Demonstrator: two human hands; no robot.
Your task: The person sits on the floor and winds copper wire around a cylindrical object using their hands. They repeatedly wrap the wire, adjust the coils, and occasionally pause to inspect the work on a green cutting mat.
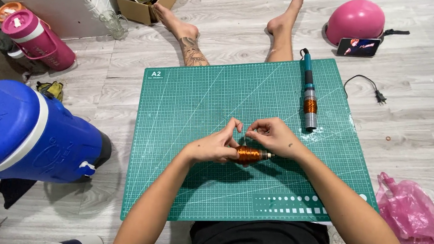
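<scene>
Copper coil (248, 155) sits gripped in your left hand (214, 147) over the green mat (186, 108); your right hand (274, 136) pinches, probably, its thin wire.

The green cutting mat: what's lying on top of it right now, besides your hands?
On the green cutting mat lies a teal tool with a copper-wound end. The left hand and right hand hold a copper coil above it; beneath them stays hidden.

I see a pale wood-plank floor (423, 78) carrying a green cutting mat (198, 99); on the mat lies a teal-handled tool with a copper coil (309, 93). On the floor around it: pink helmet (355, 19), phone (358, 46), pink plastic bag (413, 216), blue cooler jug (20, 132), pink bottle (36, 38), cardboard box (149, 4).
</scene>
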